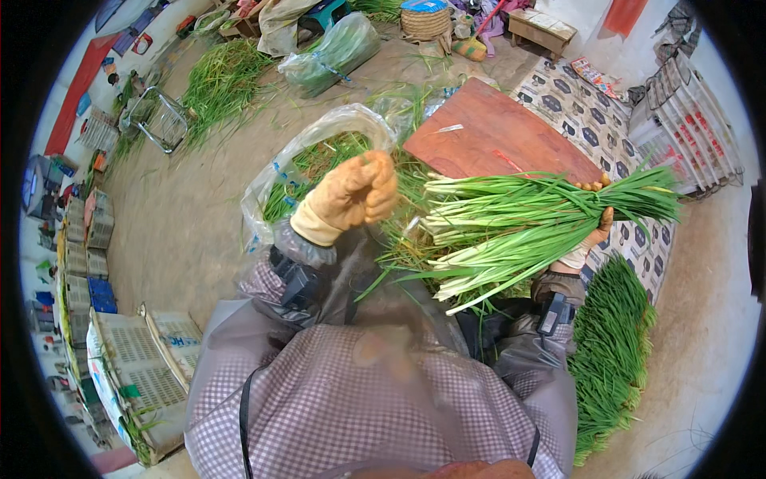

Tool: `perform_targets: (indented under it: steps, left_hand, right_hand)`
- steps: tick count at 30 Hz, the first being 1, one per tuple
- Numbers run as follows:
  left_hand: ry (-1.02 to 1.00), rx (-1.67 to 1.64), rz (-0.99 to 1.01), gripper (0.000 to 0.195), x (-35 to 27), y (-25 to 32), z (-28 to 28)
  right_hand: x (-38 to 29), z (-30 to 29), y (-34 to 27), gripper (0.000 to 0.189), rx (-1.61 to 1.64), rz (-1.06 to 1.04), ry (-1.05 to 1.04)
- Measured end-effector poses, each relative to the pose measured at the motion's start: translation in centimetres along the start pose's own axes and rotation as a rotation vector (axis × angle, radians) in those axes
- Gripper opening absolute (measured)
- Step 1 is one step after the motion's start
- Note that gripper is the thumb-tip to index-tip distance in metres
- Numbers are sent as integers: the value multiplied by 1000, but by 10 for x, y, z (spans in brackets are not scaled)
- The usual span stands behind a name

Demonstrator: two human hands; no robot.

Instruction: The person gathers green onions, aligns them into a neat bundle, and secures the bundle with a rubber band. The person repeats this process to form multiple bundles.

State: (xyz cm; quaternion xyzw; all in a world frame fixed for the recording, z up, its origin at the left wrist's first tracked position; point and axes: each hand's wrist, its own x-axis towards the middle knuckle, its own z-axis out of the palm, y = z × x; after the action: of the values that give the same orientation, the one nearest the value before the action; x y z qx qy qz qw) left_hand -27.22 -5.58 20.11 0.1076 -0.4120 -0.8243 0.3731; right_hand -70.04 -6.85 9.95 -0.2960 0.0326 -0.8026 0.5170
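Observation:
My right hand [592, 221], in a glove with the fingertips showing, grips a large bunch of green garlic chives or similar leafy stalks [508, 221] near the leafy end. The pale stem ends fan out to the left, over loose trimmings. My left hand [353, 191], in an orange-coated glove with a cream cuff, is raised to the left of the stems with its fingers curled. Whether something small is inside them cannot be told. Behind the bunch lies a reddish wooden board [497, 135]. Below the left hand sits an open clear plastic bag [257, 203] with green and brown trimmings.
A neat pile of green stalks [616, 353] lies at the right, beside a patterned sheet [556, 90]. Farther off are a loose green heap [224, 84], a filled plastic bag [332, 57], a metal-framed stool [158, 120] and a small wooden bench [541, 30]. Plastic crates [143, 359] stand at lower left.

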Motion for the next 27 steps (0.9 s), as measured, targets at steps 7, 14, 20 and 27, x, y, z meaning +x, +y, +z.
perform_targets:
  steps: [7, 14, 20, 27]
  left_hand:
    - [10, 955, -447, 62, -19, -41, 1]
    - [23, 190, -460, 34, -35, -65, -19]
    - [158, 86, -219, 39, -59, -43, -47]
    - [202, 137, -229, 43, -70, -39, -49]
  right_hand:
    - [4, -15, -8, 67, -25, -26, -9]
    - [0, -17, -16, 62, 0, -43, -12]
    - [2, -19, -33, 57, 21, -119, 3]
    - [-2, -19, -40, 57, -29, -109, 53]
